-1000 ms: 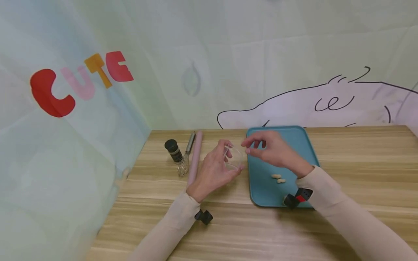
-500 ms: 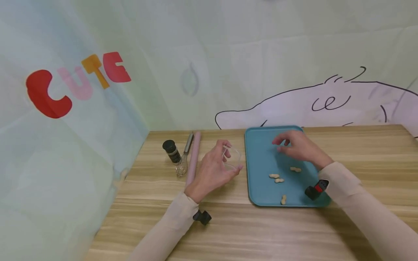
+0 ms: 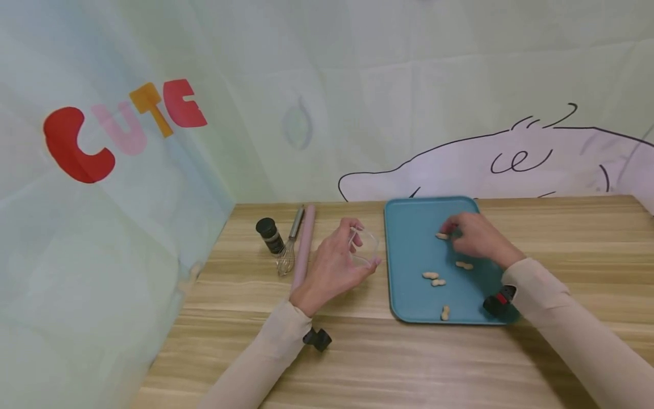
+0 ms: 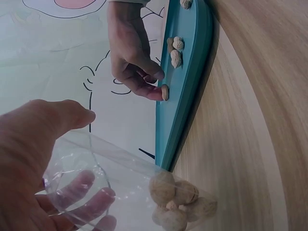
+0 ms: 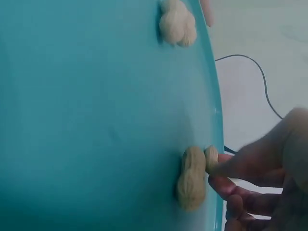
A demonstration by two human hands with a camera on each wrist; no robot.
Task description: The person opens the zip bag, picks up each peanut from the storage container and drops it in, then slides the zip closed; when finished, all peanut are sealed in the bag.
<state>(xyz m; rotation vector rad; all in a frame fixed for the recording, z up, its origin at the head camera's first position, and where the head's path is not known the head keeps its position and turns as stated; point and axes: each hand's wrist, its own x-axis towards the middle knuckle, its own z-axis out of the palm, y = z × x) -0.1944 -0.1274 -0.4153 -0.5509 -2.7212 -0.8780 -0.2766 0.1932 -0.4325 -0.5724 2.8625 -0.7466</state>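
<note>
My left hand (image 3: 334,264) holds a clear plastic cup (image 4: 127,159), thumb on one side and fingers round the other. Several peanuts (image 4: 163,187) lie at the bottom of this cup, seen in the left wrist view. Over the far part of the blue tray (image 3: 411,244), my right hand (image 3: 475,238) pinches a peanut (image 5: 211,158) between thumb and finger. Another peanut (image 5: 192,180) lies close beside it in the right wrist view. Two peanuts (image 3: 430,275) sit together mid-tray, and one more peanut (image 3: 445,313) is by the near rim.
Left of the left hand, a pink rolling pin (image 3: 304,244), a whisk (image 3: 288,255) and a black-capped jar (image 3: 269,234) stand or lie on the wooden table (image 3: 368,363). A printed cloth (image 3: 286,85) hangs behind the table and along its left side.
My right hand has moved from beside the cup to the right and down onto the tray, where its fingers now meet a peanut. The left hand and cup have stayed in place.
</note>
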